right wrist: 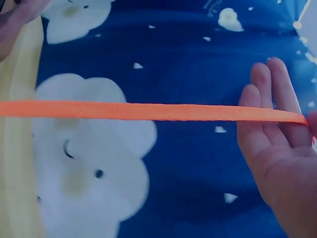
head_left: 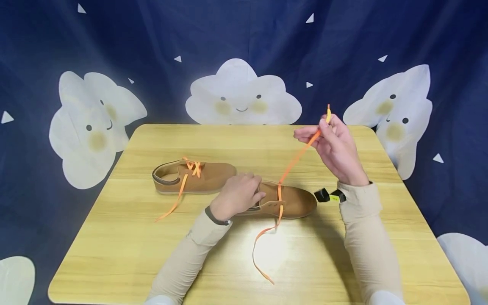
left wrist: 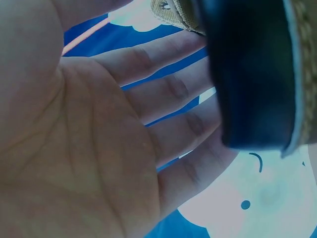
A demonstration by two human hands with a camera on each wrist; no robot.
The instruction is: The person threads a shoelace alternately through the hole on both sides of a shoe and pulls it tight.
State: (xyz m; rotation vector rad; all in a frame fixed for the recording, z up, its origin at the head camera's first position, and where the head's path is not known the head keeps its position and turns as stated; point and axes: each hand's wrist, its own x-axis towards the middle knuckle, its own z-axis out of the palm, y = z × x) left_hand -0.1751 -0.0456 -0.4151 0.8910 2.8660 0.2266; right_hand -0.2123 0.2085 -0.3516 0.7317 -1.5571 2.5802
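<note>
A brown shoe (head_left: 299, 201) lies on the table with its toe to the right. My left hand (head_left: 239, 192) grips its heel end; in the left wrist view the fingertips are hidden behind the shoe's dark edge (left wrist: 252, 74). Raised above and right of that shoe, my right hand (head_left: 339, 146) pinches an orange shoelace (head_left: 297, 158) near its yellow-and-orange end. The lace runs taut down to the front of the lacing area. In the right wrist view it stretches as a flat orange band (right wrist: 173, 112). Its other length (head_left: 254, 245) trails loosely on the table toward me.
Behind and left, a second brown shoe (head_left: 217, 174) has crossed orange laces (head_left: 196, 169), with one loose end hanging onto the wooden table (head_left: 126, 245). A black strap piece (head_left: 322, 195) sits by my right wrist. A dark blue cloud-print curtain (head_left: 160, 34) hangs behind.
</note>
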